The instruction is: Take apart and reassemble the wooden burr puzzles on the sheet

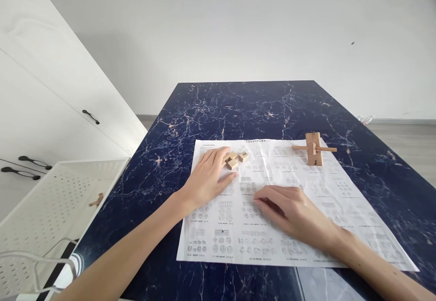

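- Head view: the left hand (207, 176) lies on the left part of the printed diagram sheet (357, 233), thumb and forefinger apart around small wooden blocks (233, 164); whether it grips them, I cannot tell.
- The right hand (289, 208) rests at the sheet's middle, fingers loosely curled; its palm is hidden.
- A wooden cross-shaped assembly (309, 157) stands on the sheet's far right part.
- Beneath the sheet, a blue marble-patterned table (231, 106).
- Left of the sheet, beyond the table, a white perforated tray (54, 196).
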Motion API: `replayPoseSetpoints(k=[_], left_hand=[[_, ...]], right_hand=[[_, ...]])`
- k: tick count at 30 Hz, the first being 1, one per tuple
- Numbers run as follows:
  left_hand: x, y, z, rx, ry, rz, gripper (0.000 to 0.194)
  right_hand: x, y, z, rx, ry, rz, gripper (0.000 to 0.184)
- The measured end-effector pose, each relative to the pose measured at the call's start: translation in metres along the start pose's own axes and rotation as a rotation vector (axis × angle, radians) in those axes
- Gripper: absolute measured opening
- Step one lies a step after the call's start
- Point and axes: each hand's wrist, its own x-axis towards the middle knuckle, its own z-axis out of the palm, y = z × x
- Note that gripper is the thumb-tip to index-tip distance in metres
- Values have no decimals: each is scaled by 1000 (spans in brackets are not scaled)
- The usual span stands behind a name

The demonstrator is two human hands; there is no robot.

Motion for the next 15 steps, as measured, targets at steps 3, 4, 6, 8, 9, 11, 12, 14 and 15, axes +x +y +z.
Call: replayPoseSetpoints(k=[3,4,6,8,9,11,12,14,15], left_hand=[[0,4,0,0,-28,53,49],[0,5,0,0,-40,69,45],[1,6,0,-7,-62,91,38],[1,6,-1,-20,-78,105,35],[1,7,-1,-31,-87,115,35],[0,8,-2,-72,-110,139,35],[-1,9,-3,-101,-125,150,36],[-2,10,-4,-170,-154,159,45],[-3,11,-4,-207,-168,158,53]], right_hand=[[0,0,1,-13,-4,-7,23],[0,1,1,-15,-4,-10,23],[-1,1,0,-17,-5,-15,23],[-1,0,0,-14,-2,-19,22],[-1,0,0,-9,2,-19,22],[-1,0,0,4,30,-15,19],[-1,0,1,10,65,-9,18],[-1,0,2,10,178,19,15],[-1,1,2,-1,242,46,16]])
